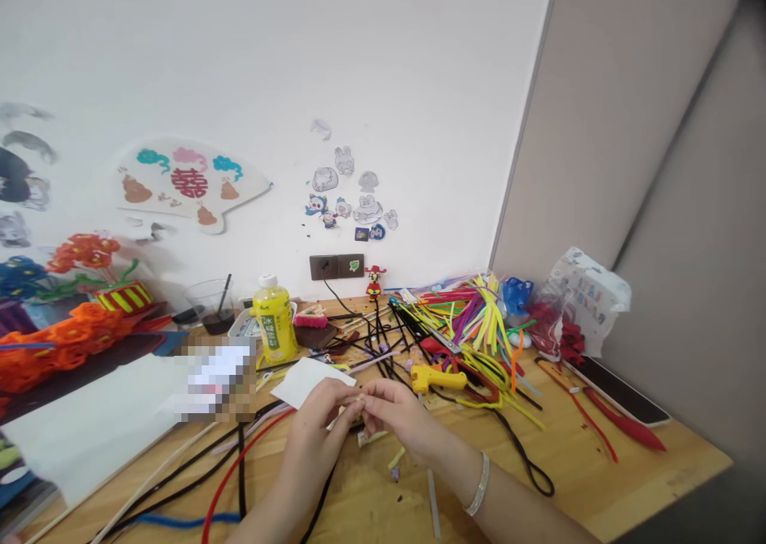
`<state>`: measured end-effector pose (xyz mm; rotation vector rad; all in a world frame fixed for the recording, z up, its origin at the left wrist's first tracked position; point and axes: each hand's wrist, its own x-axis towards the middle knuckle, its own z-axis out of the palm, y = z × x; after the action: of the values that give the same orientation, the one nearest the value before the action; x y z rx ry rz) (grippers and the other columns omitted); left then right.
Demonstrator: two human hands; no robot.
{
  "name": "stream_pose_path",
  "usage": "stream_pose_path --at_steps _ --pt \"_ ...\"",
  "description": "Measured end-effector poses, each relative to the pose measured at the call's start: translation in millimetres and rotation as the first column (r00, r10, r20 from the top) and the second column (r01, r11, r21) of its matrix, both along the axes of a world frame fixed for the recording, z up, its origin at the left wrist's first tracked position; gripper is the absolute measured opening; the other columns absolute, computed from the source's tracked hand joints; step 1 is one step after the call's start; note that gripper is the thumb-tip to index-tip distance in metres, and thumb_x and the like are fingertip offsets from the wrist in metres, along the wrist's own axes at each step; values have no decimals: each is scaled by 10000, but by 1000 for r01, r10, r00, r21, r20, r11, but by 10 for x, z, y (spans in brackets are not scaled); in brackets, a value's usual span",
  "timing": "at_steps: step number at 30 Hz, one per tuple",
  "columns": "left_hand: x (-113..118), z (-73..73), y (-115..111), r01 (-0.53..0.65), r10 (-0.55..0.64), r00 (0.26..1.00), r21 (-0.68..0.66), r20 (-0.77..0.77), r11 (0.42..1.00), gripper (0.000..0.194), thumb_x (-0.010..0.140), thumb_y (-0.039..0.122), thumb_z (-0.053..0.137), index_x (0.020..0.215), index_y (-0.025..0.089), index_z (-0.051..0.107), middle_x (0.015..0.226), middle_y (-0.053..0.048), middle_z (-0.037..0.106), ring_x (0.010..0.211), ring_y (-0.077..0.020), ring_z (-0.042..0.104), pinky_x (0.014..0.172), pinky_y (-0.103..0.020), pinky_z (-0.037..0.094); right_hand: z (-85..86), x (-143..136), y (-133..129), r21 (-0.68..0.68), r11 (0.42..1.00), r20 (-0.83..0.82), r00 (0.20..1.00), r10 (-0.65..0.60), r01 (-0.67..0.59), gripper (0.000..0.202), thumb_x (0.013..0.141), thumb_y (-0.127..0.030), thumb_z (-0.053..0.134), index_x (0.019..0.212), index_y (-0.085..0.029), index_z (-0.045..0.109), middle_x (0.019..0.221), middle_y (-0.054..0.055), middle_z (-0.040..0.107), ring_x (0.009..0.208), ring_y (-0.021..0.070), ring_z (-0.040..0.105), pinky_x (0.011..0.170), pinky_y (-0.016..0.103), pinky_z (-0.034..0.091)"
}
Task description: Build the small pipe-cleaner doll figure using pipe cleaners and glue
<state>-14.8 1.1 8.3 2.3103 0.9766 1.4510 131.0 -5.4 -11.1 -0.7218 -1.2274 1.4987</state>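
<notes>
My left hand [329,420] and my right hand [398,416] meet over the front middle of the wooden table. Their fingertips are pinched together around something small and pale, mostly covered by the fingers. A white sheet of paper [308,382] lies just behind my left hand. Behind my right hand rests a yellow glue gun [440,379] on its side. Below the fingers are a short yellowish piece [396,458] and a translucent stick [433,504], perhaps glue. Black pipe cleaners [200,468] and a red one [230,480] run beside my left forearm.
A yellow drink bottle [275,325] and a cup [216,313] stand behind on the left. Bundled coloured pipe cleaners [479,313] spread at the back right. A red-and-orange handled tool [625,424] and a phone [622,391] lie right. Orange fuzzy flowers [87,250] are far left.
</notes>
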Motion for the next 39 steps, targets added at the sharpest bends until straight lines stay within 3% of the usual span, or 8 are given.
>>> stream_pose_path --at_steps 5,10,14,20,25,33,36,39 --pt "-12 -69 -4 -42 43 999 159 1 986 131 808 214 500 690 197 553 660 -3 586 610 -131 569 545 -223 474 -3 -42 -31 -6 1000 -17 1000 -7 7 309 681 -432 650 689 -148 529 546 -63 467 458 51 433 496 197 386" --pt "-71 -198 35 -8 43 995 354 -90 935 142 847 136 435 876 184 565 789 -41 582 731 -135 576 651 -227 491 -8 -85 -53 -28 999 -60 997 -40 38 301 665 -407 669 669 -148 516 500 -69 460 432 55 414 499 214 387" --pt "-122 -216 46 18 62 977 370 -204 929 203 852 146 418 997 177 557 845 -60 591 795 -163 577 697 -260 494 13 -80 -55 -7 995 -27 995 -98 98 311 664 -427 662 673 -150 523 511 -66 460 453 62 429 508 214 375" --pt "-97 -104 -6 16 84 947 309 -309 951 191 857 187 389 910 170 572 792 -58 600 743 -173 577 631 -261 492 26 -52 -49 120 974 120 971 -207 193 333 695 -474 610 677 -160 503 544 -55 454 496 72 417 517 213 336" --pt "-32 -105 14 4 109 953 372 -282 928 200 859 148 363 863 143 563 723 -56 571 664 -161 545 580 -250 463 15 -31 -64 310 918 290 894 -341 249 205 778 -347 543 693 -167 493 635 -27 473 583 99 434 554 225 349" --pt "-1 -16 -38 17 34 956 171 -290 985 219 854 149 356 703 174 512 683 -32 527 639 -155 507 598 -251 431 108 45 -136 730 678 515 579 -632 90 113 850 -207 454 765 -180 523 728 0 502 692 132 462 628 240 341" --pt "-3 47 -52 18 -24 969 -27 -245 999 203 856 206 368 704 179 501 701 -32 532 661 -159 510 620 -256 427 148 50 -157 742 664 514 561 -649 88 126 864 -230 447 780 -182 528 747 7 516 709 137 465 638 243 339" --pt "-19 122 -53 26 -71 981 -241 -182 970 225 843 288 390 678 184 502 666 -20 531 637 -165 505 604 -262 419 159 49 -140 689 710 479 643 -598 146 125 860 -246 462 777 -182 530 755 3 521 723 132 478 641 234 354"
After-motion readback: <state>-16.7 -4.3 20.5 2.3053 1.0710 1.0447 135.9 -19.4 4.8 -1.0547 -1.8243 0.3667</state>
